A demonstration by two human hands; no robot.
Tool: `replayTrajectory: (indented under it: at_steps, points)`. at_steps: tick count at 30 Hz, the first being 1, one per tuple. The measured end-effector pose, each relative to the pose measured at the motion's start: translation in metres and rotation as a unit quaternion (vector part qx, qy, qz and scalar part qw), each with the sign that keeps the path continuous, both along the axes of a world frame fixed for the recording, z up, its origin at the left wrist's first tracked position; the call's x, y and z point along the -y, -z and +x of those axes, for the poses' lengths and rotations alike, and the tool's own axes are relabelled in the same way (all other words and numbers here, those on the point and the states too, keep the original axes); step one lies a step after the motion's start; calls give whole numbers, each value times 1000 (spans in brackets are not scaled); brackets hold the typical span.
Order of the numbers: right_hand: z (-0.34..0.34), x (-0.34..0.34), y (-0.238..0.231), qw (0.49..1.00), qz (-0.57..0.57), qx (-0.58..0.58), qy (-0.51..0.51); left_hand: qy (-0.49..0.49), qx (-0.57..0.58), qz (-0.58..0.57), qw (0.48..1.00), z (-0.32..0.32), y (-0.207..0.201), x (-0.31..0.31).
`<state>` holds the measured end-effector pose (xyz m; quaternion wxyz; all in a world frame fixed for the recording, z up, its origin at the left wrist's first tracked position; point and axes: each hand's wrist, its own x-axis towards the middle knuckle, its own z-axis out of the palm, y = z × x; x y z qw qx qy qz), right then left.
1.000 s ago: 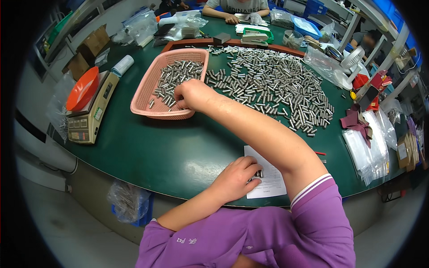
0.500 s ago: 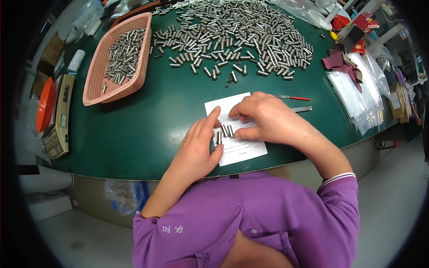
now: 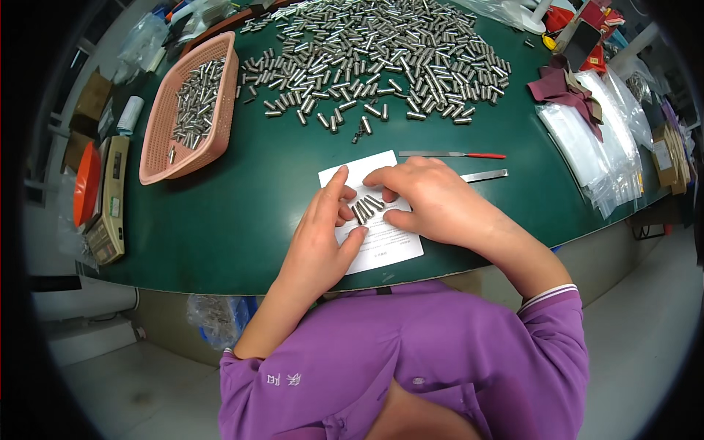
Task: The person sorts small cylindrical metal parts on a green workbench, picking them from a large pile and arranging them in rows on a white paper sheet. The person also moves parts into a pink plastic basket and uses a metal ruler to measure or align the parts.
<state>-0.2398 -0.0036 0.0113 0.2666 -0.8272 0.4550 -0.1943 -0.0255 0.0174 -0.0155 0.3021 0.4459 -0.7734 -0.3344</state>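
Note:
A short row of metal pins, small shiny cylinders lying side by side and slightly slanted, rests on a printed white sheet of paper. At the row's left end is my left hand, thumb and fingers apart, with the fingertips close to the pins. My right hand curves in from the right side, its index finger and thumb spread around the other end of the row. Neither hand visibly lifts a pin; whether the fingertips touch them I cannot tell.
Beyond the hands a large heap of metal pins covers the green table. A pink basket with more pins stands left, near a scale. A red-handled file and a metal strip lie right, before plastic bags.
The pins between my hands now lie closer together in a slanted row. My right hand has shifted slightly; its fingers remain spread. The whole view has turned a little.

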Motion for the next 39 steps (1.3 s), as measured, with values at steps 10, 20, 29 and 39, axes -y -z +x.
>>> replayTrajectory:
  at_steps: [10, 20, 29, 39]
  points:
    - [-10, 9, 8, 998, -38, 24, 41, -22, -25, -11, 999, -6, 0, 2]
    - [-2, 7, 6, 999, -29, 33, 2, -50, 55, 15, 997, 4, -6, -1]
    - [14, 3, 23, 997, -75, 4, 14, -79, -17, 58, 995, 5, -1, 1]
    - [18, 2, 19, 999, -28, 29, 3, -63, -40, 38, 996, 4, 4, -3]
